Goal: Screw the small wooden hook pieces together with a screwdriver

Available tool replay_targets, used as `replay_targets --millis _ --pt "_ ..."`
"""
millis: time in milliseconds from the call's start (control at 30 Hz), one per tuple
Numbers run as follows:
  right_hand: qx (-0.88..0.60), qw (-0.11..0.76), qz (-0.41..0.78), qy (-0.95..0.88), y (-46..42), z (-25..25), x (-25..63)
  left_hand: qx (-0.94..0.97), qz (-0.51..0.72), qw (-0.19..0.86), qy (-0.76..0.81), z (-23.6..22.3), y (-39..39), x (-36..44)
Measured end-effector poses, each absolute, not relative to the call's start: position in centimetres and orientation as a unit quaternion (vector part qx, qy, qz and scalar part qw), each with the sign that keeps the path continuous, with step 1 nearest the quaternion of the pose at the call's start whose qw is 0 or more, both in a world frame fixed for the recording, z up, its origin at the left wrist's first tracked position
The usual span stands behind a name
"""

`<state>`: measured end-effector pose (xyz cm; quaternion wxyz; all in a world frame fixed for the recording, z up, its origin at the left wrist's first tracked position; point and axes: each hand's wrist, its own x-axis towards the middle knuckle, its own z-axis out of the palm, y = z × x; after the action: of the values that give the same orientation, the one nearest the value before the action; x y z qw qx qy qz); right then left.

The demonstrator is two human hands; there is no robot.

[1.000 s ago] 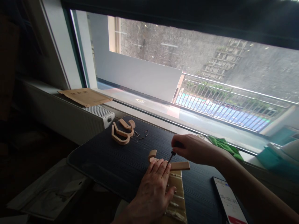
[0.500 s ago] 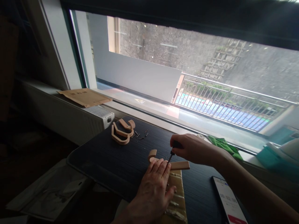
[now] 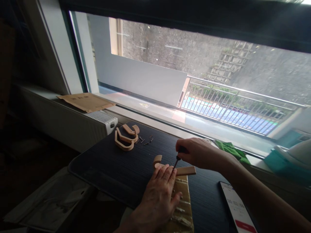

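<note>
My right hand [image 3: 188, 149] is closed around the dark handle of a screwdriver [image 3: 178, 158], its shaft slanting down to a wooden hook [image 3: 186, 171]. Over the middle of that hook lie the fingers of my left hand [image 3: 160, 189], holding it down on a block wrapped in yellowish tape [image 3: 182, 210]. The hook's curved end shows left of my fingers, its straight end to the right. The screwdriver's tip is beside my left fingertips; what it meets is hidden.
Further back on the dark table [image 3: 104, 168] lie more wooden hooks [image 3: 126, 139] and several loose screws [image 3: 145, 141]. A phone [image 3: 236, 207] with a running timer is at the right. A green cloth [image 3: 230, 151] and a teal container [image 3: 279, 161] line the windowsill.
The whole view has shifted slightly. Both hands, the screwdriver and the hook keep nearly the same places relative to each other.
</note>
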<state>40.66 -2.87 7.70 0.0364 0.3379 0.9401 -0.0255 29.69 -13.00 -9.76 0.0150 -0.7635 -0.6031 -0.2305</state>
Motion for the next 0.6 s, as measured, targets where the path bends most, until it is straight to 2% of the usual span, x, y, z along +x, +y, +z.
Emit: replay_targets --millis 400,600 --pt "0.35 0.024 -0.034 0.936 -2.58 7.22 41.02 -0.764 -0.225 0.003 -0.605 -9.4 -12.96 29.69" --pt "0.333 -0.011 -0.081 0.94 -2.16 6.8 41.43 -0.764 -0.213 -0.011 -0.609 -9.22 -12.99 29.63"
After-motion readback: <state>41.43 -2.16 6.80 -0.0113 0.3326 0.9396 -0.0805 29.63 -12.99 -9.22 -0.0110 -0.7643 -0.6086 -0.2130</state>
